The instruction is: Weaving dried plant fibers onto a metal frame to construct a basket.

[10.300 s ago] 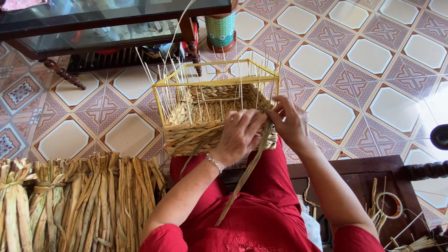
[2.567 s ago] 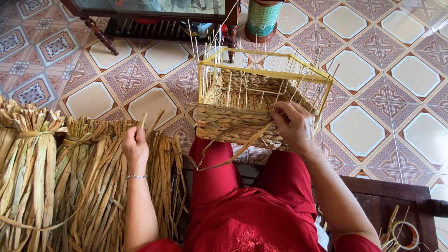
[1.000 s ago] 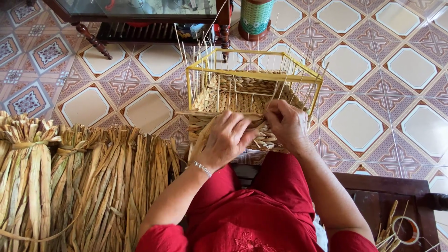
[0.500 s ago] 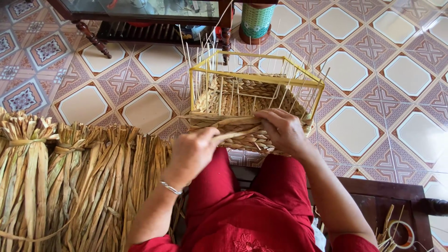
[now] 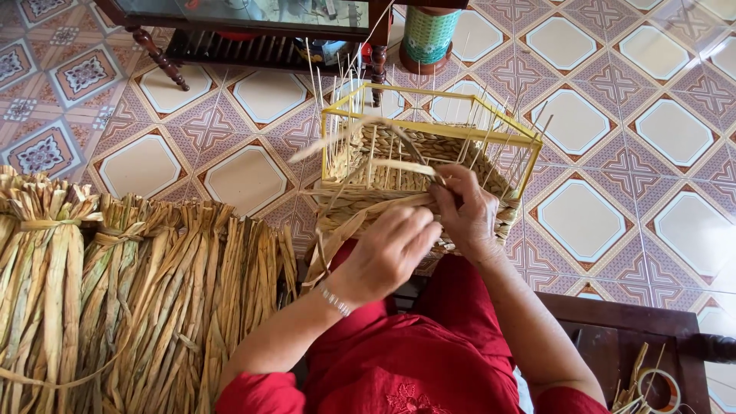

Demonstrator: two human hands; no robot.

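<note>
Half a second ago the left hand (image 5: 391, 253) was lower; now it has risen to meet the right hand (image 5: 468, 215) at the half-woven straw basket on its yellow wire frame (image 5: 429, 165) (resting on the lap). Both hands' fingers are pinched together on a flat dried straw strand (image 5: 345, 230), feeding it into the near wall.

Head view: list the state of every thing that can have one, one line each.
Yellow wire-frame basket with woven straw walls: upright on the lap, partly woven, bare stakes sticking up.
Flat dried straw strand: held at the basket's near wall, loose end trailing down.
Left hand: closed on the strand.
Right hand: pressed to the basket's near wall.
Bundles of dried straw: tied, lying on the tiled floor.
</note>
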